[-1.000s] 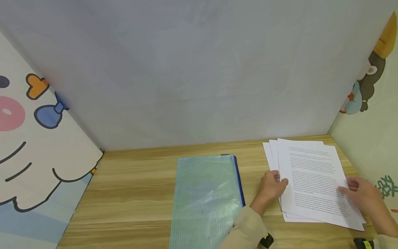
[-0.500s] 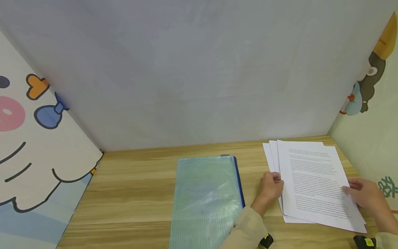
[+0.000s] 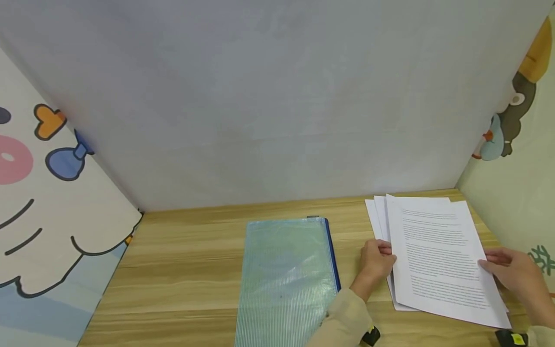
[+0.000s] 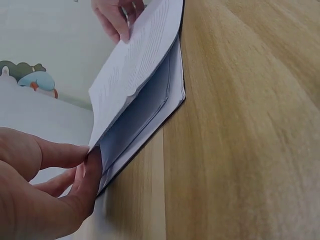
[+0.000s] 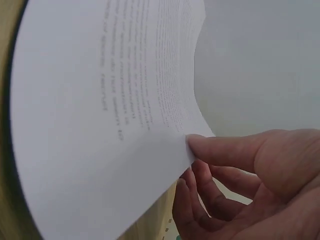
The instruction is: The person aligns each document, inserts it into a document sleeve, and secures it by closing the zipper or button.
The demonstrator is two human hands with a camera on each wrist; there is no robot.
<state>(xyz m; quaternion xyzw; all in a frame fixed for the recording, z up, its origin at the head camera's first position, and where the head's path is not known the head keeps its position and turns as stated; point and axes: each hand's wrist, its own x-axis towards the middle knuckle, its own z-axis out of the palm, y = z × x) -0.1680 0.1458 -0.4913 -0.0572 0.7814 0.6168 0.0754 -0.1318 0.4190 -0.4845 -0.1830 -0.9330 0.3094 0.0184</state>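
At the table's right end, a printed sheet of paper point(image 3: 438, 260) is raised along its sides over several fanned white sheets point(image 3: 383, 219). My left hand point(image 3: 376, 260) pinches its left edge between thumb and fingers. On the opposite edge, my right hand point(image 3: 513, 272) pinches the paper with the thumb on top. A gap shows between the lifted paper point(image 4: 132, 65) and the lower sheets point(image 4: 174, 95) in the left wrist view. Seen from the right wrist, the paper point(image 5: 100, 165) bows in a curve. How many sheets are pinched, I cannot tell.
A translucent green-blue zip folder point(image 3: 286, 270) with a dark blue edge lies flat left of the papers. The wooden table point(image 3: 182, 270) meets a grey back wall point(image 3: 277, 120). Side walls with cartoon pictures stand at left and right.
The held paper has shifted slightly toward the table's front, and its near edge now bends more. My left thumb has drawn back to the paper's edge; my right hand moved slightly right.
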